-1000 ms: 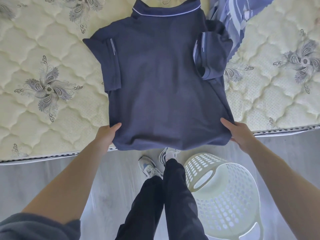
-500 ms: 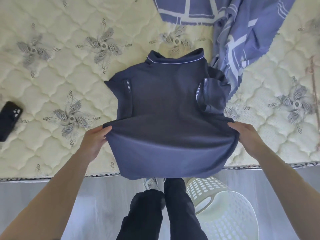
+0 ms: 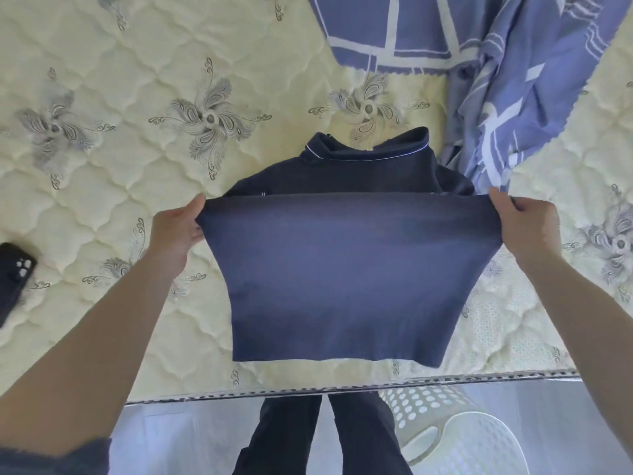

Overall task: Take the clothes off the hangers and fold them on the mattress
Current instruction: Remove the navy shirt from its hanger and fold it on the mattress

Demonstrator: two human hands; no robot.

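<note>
A navy polo shirt [image 3: 346, 269] with a white-piped collar lies on the cream quilted mattress [image 3: 102, 186]. Its lower half is lifted and carried over toward the collar, hiding both sleeves. My left hand [image 3: 174, 231] pinches the left corner of the raised hem. At the right corner of that hem, my right hand [image 3: 527, 228] pinches the fabric. No hanger is in view.
A blue and white patterned cloth [image 3: 496, 56] lies at the back right of the mattress, touching the shirt's shoulder. A black phone [image 3: 13, 275] sits at the left edge. A white perforated laundry basket [image 3: 455, 437] stands on the floor beside my legs.
Both hands have lifted the shirt's hem off the mattress edge and carried it up toward the collar, folding the shirt in half. The sleeves are now covered.
</note>
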